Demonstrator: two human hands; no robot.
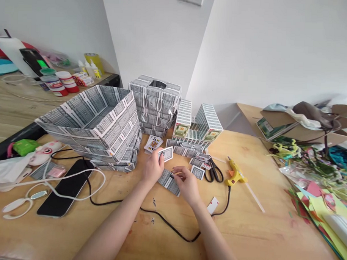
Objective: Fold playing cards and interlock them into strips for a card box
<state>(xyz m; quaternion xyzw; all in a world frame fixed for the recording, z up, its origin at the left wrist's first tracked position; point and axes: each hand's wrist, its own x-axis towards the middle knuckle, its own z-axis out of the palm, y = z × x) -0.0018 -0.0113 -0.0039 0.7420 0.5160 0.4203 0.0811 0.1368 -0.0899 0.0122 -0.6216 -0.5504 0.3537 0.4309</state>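
A playing card (168,154) is pinched in my left hand (153,167), its patterned back showing. My right hand (186,183) is just to the right, thumb and forefinger bent together over a piece of joined grey-backed cards (169,182) on the table. Whatever may be between those fingertips is too small to make out. Beyond my left hand lies a pile of face-up cards (153,143) with a picture card on top. A row of overlapping cards (187,149) and a loose card (197,172) lie past my right hand.
Card-built boxes (116,131) stand at the back left, near boxed card packs (183,119). Black scissors (214,170) and a yellow glue gun (235,174) lie right; its black cable (170,225) crosses in front. A phone (64,188) lies left. Craft scraps (326,165) crowd the right edge.
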